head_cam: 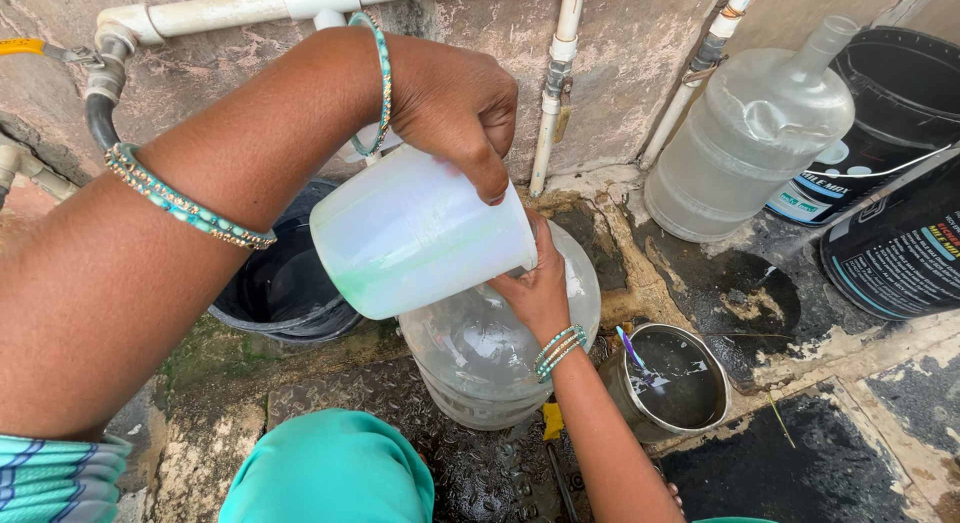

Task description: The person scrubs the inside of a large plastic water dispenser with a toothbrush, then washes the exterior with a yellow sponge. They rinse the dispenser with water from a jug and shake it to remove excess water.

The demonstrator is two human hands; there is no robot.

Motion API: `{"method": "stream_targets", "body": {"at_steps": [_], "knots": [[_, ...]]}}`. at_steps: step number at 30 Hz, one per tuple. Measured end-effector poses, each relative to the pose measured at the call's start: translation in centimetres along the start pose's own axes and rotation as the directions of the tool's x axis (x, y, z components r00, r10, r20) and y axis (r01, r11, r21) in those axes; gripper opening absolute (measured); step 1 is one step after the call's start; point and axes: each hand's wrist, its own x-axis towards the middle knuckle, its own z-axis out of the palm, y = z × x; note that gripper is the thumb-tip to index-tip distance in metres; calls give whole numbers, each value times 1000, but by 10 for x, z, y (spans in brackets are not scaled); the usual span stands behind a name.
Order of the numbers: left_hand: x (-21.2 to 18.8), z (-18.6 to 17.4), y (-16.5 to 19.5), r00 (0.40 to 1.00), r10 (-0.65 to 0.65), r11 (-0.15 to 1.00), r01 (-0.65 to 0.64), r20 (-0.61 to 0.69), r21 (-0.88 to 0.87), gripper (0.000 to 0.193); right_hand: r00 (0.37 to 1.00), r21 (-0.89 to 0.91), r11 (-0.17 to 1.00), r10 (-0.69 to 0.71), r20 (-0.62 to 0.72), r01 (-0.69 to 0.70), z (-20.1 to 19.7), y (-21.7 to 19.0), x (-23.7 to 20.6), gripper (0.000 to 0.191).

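Observation:
My left hand (455, 103) grips the rim of a translucent white plastic jug (420, 233). The jug is tipped on its side, its mouth toward the neck of a big clear water bottle (480, 358) standing on the wet ground. A little pale liquid lies along the jug's lower wall. My right hand (540, 288) is closed around the bottle's neck, right below the jug's mouth, so the neck itself is hidden. Both wrists carry turquoise bangles.
A black bucket (285, 288) stands left of the bottle. A steel pot (675, 383) with water sits to the right. A second clear bottle (750, 133) leans on the wall by white pipes (555, 73). Two black buckets (900, 183) stand far right. My teal-clothed knee (330, 468) is near.

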Motion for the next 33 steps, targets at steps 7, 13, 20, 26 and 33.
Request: {"method": "stream_targets", "body": {"at_steps": [7, 13, 20, 26, 33], "knots": [[11, -1, -1, 999, -44, 999, 44, -7, -16, 41, 999, 89, 996, -31, 12, 30, 0, 21, -4, 77], [14, -1, -2, 997, -72, 994, 70, -25, -78, 40, 996, 122, 992, -33, 81, 23, 0, 46, -6, 40], [-25, 14, -45, 970, 28, 999, -37, -242, -35, 41, 999, 86, 996, -15, 30, 13, -2, 20, -4, 65], [-80, 98, -131, 773, -141, 921, -126, -618, -367, 32, 999, 28, 999, 32, 6, -32, 2, 2, -3, 65], [-55, 272, -196, 315, -662, 744, 387, -680, -545, 40, 1000, 78, 997, 15, 23, -17, -3, 14, -5, 66]]}}
